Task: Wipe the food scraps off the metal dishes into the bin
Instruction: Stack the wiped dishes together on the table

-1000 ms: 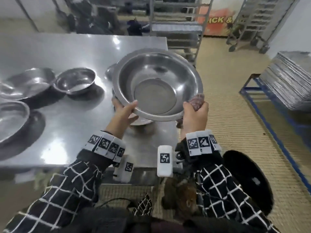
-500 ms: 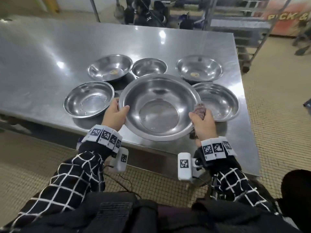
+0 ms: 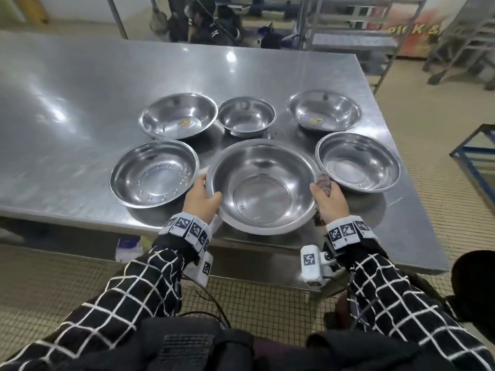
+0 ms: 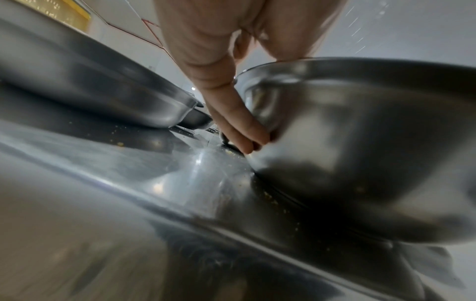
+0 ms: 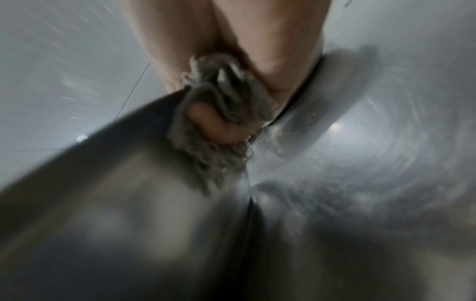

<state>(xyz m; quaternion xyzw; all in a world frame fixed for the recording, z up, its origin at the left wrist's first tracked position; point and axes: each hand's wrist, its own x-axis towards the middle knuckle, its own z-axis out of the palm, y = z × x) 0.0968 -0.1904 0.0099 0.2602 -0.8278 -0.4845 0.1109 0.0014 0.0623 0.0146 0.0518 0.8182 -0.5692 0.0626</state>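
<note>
Steel large bowl (image 3: 262,186) is being gripped at its rims near the table (image 3: 80,103) front edge: left hand (image 3: 199,200) curled, right hand (image 3: 330,200) also clutching a rag (image 3: 324,183); five bowls are crowded around.

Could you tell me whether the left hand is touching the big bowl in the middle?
Touching. In the left wrist view the fingers press against the big bowl's outer wall, thumb over its rim.

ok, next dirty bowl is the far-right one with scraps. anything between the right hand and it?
Yes. The near-right bowl sits between the right hand and the far-right bowl. That hand also has the cloth and the big bowl in its grip.
</note>
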